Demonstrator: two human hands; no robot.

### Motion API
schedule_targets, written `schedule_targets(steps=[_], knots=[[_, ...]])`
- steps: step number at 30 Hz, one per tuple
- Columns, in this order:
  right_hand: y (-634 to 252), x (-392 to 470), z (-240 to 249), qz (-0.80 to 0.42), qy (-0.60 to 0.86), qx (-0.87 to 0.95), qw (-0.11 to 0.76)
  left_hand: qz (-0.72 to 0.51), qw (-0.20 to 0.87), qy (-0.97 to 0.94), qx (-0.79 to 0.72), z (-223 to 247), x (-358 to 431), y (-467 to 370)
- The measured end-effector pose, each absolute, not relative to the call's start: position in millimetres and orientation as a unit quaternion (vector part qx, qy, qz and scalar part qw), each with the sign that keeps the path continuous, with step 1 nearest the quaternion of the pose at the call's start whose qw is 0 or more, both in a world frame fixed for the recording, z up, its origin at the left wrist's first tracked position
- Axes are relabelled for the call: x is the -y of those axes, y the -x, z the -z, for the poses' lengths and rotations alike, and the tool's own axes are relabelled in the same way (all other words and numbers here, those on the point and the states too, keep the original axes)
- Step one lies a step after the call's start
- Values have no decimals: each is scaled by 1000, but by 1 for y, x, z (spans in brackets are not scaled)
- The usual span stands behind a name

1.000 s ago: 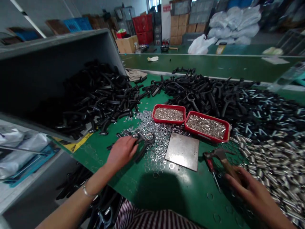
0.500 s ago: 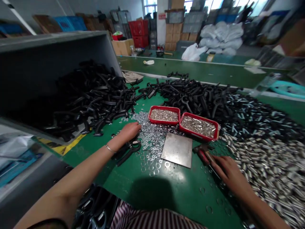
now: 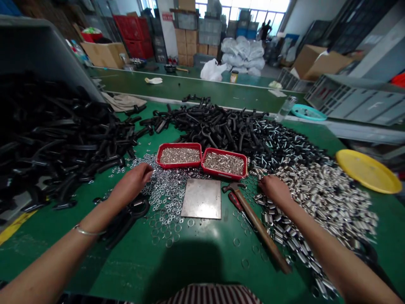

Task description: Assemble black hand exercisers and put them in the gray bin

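Observation:
My left hand (image 3: 135,180) is closed with its fingertips pinched, over the left edge of a spread of small washers and rings (image 3: 169,192). Whatever is between those fingers is too small to make out. Under and beside it lie black plastic handles with ring ends (image 3: 126,219). On the other side, my right hand (image 3: 276,189) has its fingers curled down at the left edge of a heap of shiny metal sleeves (image 3: 329,198); its fingertips are partly hidden. Between the hands lie a square steel plate (image 3: 201,199), a claw hammer (image 3: 257,223) and a red-handled screwdriver (image 3: 235,201).
Two red trays, one of tiny metal pieces (image 3: 179,167), one of small pins (image 3: 224,175), stand behind the plate. Black parts (image 3: 218,124) are heaped beyond them. A grey bin (image 3: 60,50) spills black parts at left; a yellow lid (image 3: 368,171) lies at right.
My right hand has left the hammer and moved forward to the metal sleeves. My left hand stays near the washers, fingertips pinched. The view has turned to the right.

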State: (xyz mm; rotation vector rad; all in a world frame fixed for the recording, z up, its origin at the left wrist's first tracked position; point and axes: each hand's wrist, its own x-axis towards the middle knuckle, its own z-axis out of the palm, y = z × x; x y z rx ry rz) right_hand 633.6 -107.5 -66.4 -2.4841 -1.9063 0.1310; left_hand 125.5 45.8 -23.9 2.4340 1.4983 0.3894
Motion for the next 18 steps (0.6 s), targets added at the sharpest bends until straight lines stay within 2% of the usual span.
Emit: schedule_targets(steps=[4, 6, 10, 12, 16, 18], knots=[[-633, 101, 64, -53, 801, 597, 0, -243, 233, -809, -483, 21, -20, -165], [-637, 107, 59, -67, 809, 583, 38, -263, 317, -778, -475, 24, -8, -187], [-629, 122, 44, -240, 755, 532, 300, -280, 452, -728, -432, 31, 8, -236], [-616, 122, 38, -325, 706, 504, 376, -286, 496, -712, -406, 34, 12, -259], [-595, 103, 31, -372, 707, 448, 402, -288, 524, -712, -370, 37, 22, -287], [-594, 90, 28, -396, 707, 450, 375, -279, 530, -712, -367, 40, 28, -289]])
